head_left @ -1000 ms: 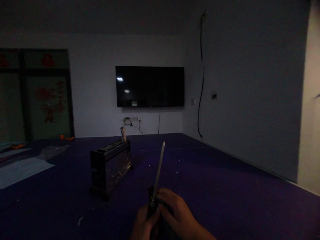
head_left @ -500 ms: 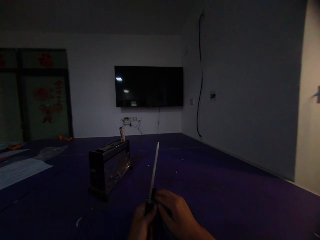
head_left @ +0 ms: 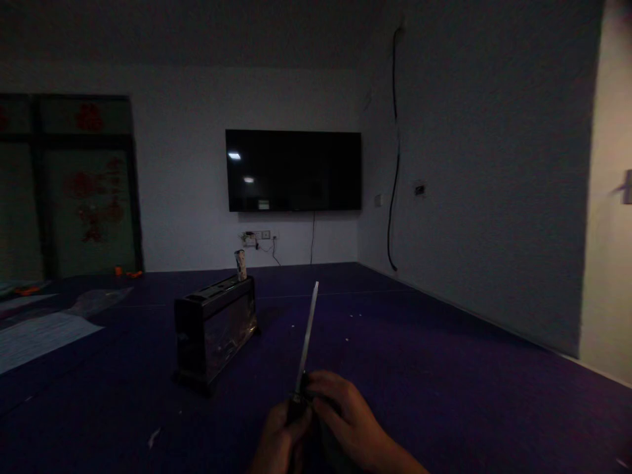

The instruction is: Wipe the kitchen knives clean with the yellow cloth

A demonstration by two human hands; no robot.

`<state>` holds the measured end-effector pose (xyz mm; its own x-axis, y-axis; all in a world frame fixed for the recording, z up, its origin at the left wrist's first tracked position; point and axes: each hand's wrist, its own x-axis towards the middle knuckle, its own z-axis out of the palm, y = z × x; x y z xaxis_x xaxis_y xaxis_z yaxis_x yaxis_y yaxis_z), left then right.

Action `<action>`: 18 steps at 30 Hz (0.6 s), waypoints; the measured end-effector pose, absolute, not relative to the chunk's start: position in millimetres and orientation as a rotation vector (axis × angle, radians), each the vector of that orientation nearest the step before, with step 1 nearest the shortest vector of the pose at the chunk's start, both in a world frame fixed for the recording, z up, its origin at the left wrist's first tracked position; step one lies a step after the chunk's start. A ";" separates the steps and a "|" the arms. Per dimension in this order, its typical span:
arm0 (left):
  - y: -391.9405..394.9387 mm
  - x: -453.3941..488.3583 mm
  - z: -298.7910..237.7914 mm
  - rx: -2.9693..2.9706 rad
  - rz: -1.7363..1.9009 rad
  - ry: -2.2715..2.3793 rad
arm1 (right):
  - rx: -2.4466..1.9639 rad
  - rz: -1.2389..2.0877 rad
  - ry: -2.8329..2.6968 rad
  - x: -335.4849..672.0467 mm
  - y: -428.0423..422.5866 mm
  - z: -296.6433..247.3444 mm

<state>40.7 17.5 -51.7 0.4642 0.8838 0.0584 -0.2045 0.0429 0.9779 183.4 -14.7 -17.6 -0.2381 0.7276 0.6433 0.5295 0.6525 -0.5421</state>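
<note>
Both of my hands meet low in the middle of the view, closed round the dark handle of a long thin metal rod (head_left: 307, 336) that points up and slightly right, like a sharpening steel or blade. My left hand (head_left: 276, 444) grips the handle from the left. My right hand (head_left: 345, 421) wraps over it from the right, fingers curled. A dark box-shaped holder with slots on top (head_left: 213, 329) stands on the purple floor ahead and to the left, with one pale handle (head_left: 240, 264) sticking out of its far end.
The room is dim. A black television (head_left: 293, 171) hangs on the far wall above sockets and cables. White sheets and clear plastic (head_left: 44, 326) lie on the floor at left. A dark glass door (head_left: 69, 191) is at far left, a wall at right.
The rod has stayed upright in both hands, shifting slightly left and tilting a little. The view has drifted slightly to the right.
</note>
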 end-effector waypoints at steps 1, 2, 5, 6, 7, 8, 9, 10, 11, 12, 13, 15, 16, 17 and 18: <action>17.4 40.1 -52.0 1.277 0.932 0.699 | -0.988 0.256 -1.908 183.5 -15.1 -18.3; 17.3 39.5 -52.1 1.288 0.928 0.697 | -0.992 0.252 -1.900 183.5 -15.5 -19.3; 17.1 38.3 -51.6 1.294 0.943 0.688 | -1.025 0.227 -1.866 183.6 -15.4 -22.8; 17.0 38.0 -51.0 1.298 0.940 0.690 | -1.037 0.210 -1.855 183.6 -15.0 -23.7; 16.8 37.7 -50.3 1.306 0.934 0.692 | -1.044 0.195 -1.851 183.5 -14.5 -24.3; 16.4 37.5 -49.5 1.314 0.927 0.697 | -1.042 0.182 -1.852 183.3 -13.9 -24.4; 15.8 37.3 -48.7 1.322 0.918 0.702 | -1.033 0.176 -1.858 183.1 -13.5 -24.2; 15.2 37.1 -47.9 1.327 0.910 0.707 | -1.019 0.176 -1.867 182.7 -13.1 -23.6; 14.5 37.0 -47.2 1.328 0.908 0.709 | -1.004 0.181 -1.879 182.3 -12.8 -22.8; 13.7 37.0 -46.7 1.324 0.913 0.710 | -0.996 0.193 -1.889 181.9 -12.5 -22.0; 13.0 37.2 -46.5 1.314 0.919 0.712 | -0.999 0.207 -1.887 181.5 -12.2 -21.2; 12.1 37.7 -47.2 1.284 0.924 0.722 | -1.021 0.254 -1.861 180.9 -11.6 -20.0; 12.0 38.0 -48.2 1.273 0.924 0.726 | -1.027 0.284 -1.840 180.7 -11.3 -19.6; 12.2 38.4 -49.7 1.269 0.924 0.726 | -1.026 0.316 -1.819 180.6 -10.9 -19.2; 12.7 38.8 -51.5 1.273 0.926 0.718 | -1.016 0.351 -1.809 180.6 -10.6 -19.0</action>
